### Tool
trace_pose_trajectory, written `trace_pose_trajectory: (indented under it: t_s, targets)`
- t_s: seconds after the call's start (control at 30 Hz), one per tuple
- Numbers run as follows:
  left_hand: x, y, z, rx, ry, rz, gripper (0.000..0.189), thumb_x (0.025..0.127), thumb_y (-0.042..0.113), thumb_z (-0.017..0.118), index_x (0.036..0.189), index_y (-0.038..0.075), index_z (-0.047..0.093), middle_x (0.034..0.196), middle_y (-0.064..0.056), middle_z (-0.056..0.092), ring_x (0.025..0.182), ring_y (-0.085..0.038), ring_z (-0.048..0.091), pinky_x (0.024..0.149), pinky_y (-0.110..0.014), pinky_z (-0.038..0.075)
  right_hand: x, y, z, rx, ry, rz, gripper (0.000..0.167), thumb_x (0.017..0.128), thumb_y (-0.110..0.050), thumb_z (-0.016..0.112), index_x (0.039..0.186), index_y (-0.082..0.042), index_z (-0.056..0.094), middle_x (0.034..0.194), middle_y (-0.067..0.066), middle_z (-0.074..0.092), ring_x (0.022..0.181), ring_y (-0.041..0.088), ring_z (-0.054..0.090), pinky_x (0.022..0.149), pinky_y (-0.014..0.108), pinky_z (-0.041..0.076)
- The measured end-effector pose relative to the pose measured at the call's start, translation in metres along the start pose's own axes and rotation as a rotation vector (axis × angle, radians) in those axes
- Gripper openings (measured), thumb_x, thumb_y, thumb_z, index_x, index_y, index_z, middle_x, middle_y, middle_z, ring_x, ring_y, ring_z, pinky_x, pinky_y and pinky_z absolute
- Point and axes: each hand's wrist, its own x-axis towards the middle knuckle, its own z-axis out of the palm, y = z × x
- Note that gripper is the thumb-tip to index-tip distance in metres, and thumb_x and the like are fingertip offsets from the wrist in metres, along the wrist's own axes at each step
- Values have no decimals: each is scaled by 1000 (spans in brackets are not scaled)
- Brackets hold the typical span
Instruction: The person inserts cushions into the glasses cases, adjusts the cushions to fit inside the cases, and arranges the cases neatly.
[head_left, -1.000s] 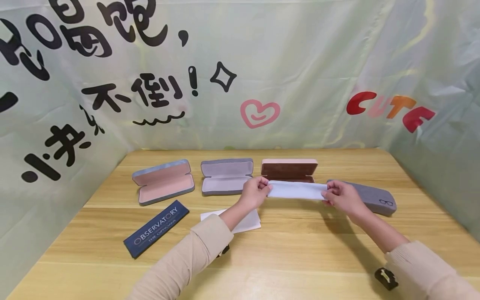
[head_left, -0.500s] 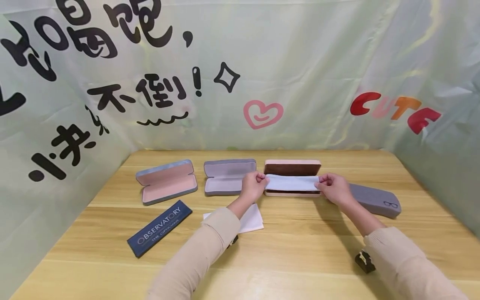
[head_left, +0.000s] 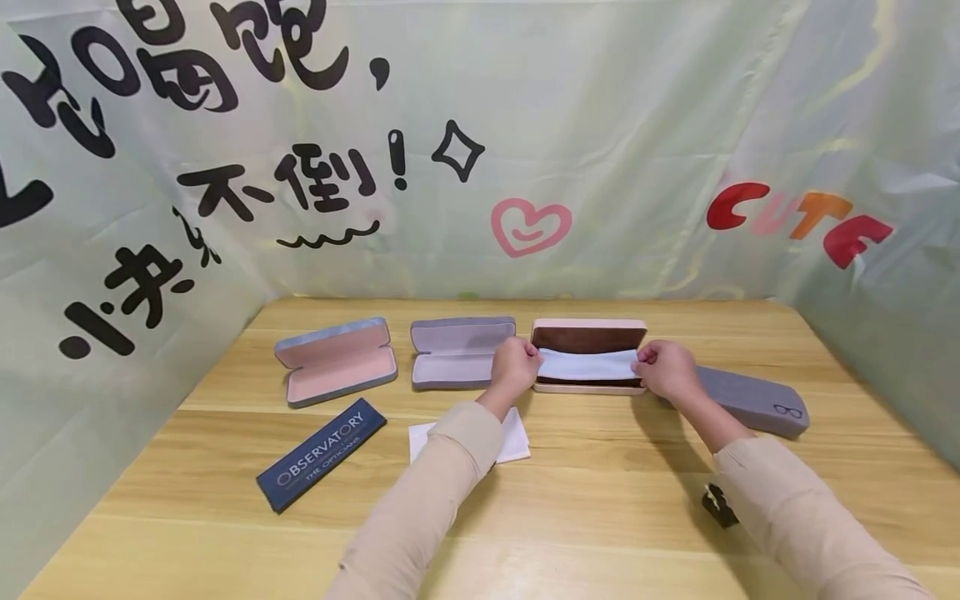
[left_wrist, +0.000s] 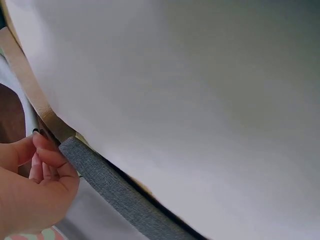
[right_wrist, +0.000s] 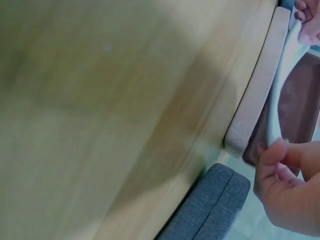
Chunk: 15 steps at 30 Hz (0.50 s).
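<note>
A folded pale blue cloth [head_left: 588,365] is stretched level between both hands, over the open pink glasses case [head_left: 588,323] with a brown lining. My left hand [head_left: 516,367] pinches the cloth's left end between thumb and fingers. At the other end, my right hand [head_left: 667,368] pinches it the same way. Seen from the right wrist, the cloth [right_wrist: 276,100] sags slightly between the hands and lies within the case's opening [right_wrist: 260,85]. Whether it touches the bottom cannot be told.
Left of the pink case stand an open grey case [head_left: 450,373] and an open blue case [head_left: 341,383] lined in pink. A shut grey case [head_left: 757,402] lies to the right. Nearer are a navy printed cloth [head_left: 322,454] and a white cloth [head_left: 514,437], partly covered by the left arm.
Both hands have carried the stretched cloth from in front of the pink case to over its lower half, lowering it into the opening. The head view has shifted slightly.
</note>
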Motion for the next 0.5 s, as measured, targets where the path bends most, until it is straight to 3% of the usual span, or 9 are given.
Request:
trace_pose_trajectory:
  t_s: [0.17,0.5]
  targets:
    - [4,2,3,91,-3,-40,11,83,16,67,73,10,68,80,-3,68,76,-18,63,57,-24,43,5,2,4,30,-11,1,10,80,2,60,76,8,54,60,13,61,41,0,49,42,21,43]
    - [9,7,9,257,-15,-72,12,84,19,66,74,13,69,84,-1,70,84,-18,65,65,-30,50,13,-2,3,-71,-60,35,15,82,0,60,69,2,52,54,6,56,38,3,48,47,24,43]
